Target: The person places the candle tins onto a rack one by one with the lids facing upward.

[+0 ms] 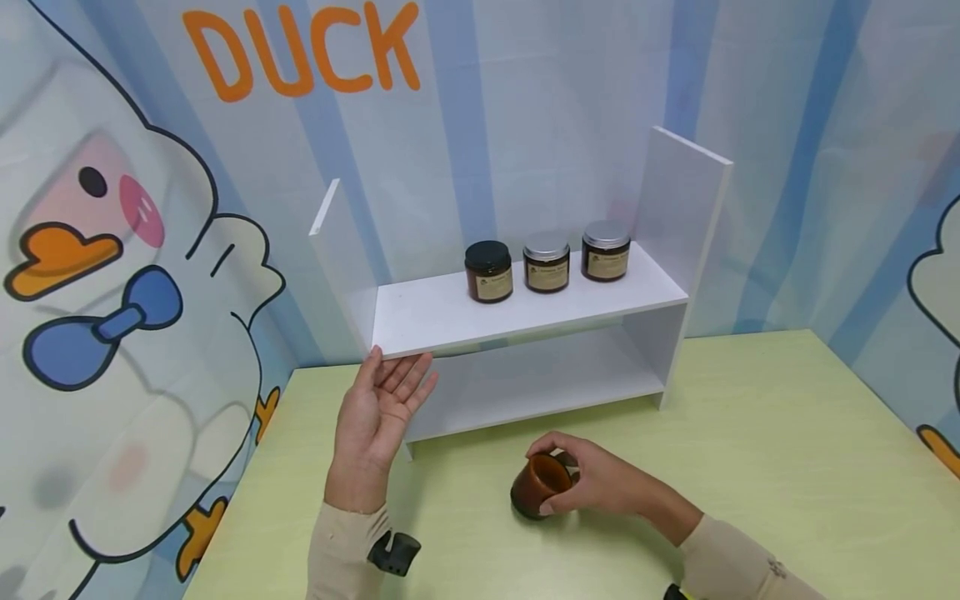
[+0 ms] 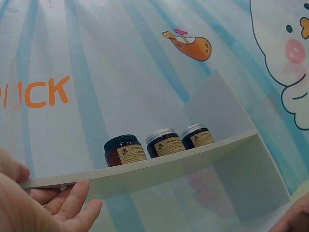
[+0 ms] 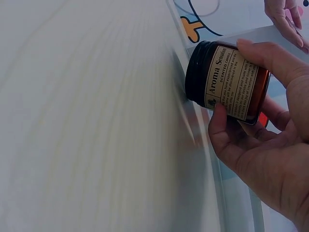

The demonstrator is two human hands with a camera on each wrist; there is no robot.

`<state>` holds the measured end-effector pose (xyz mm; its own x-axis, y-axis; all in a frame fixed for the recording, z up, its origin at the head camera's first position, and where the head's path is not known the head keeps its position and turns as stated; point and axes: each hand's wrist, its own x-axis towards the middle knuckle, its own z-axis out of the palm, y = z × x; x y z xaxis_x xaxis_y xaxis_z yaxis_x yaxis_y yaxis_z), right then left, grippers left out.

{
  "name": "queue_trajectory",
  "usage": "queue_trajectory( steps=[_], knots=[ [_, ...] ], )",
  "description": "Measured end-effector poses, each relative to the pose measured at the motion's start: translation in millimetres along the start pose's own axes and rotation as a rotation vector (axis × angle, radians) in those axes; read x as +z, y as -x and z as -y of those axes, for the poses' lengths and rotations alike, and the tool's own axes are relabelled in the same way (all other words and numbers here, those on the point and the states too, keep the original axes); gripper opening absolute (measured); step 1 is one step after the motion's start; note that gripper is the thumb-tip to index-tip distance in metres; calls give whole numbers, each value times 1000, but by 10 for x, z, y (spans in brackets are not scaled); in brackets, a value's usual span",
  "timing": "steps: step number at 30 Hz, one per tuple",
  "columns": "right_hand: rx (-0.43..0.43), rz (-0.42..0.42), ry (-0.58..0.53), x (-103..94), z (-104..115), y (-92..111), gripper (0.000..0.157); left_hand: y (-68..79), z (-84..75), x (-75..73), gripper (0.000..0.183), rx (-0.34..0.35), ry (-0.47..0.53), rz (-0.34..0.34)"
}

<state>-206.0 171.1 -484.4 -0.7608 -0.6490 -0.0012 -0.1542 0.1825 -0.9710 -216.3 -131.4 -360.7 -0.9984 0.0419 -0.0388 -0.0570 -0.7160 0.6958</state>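
Observation:
My right hand [image 1: 592,475] grips an amber scented candle jar [image 3: 234,82] with a black lid and a tan label, thumb and fingers around its sides. The jar is upside down, lid toward the table, just in front of a white shelf unit [image 1: 517,321]. At the upper board's left front corner, my left hand [image 1: 378,417] holds the edge, thumb at the front and fingers reaching underneath. On that board stand a black-lidded candle jar [image 1: 489,272] and two silver-lidded candle jars, one in the middle [image 1: 547,263] and one at the right [image 1: 606,252].
The unit has upright side panels, the right one [image 1: 678,208] taller in view, and a lower board [image 1: 540,379]. It stands on a pale yellow-green table [image 1: 780,467]. Behind hangs a blue striped cloth [image 1: 555,108] printed with a cartoon duck.

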Motion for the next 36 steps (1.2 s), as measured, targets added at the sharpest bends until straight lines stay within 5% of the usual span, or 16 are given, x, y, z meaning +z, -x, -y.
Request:
queue_trajectory(
  steps=[36],
  knots=[
    [11,30,-119,21,-27,-11,57,5,7,24,48,-6,8,-35]
  ],
)
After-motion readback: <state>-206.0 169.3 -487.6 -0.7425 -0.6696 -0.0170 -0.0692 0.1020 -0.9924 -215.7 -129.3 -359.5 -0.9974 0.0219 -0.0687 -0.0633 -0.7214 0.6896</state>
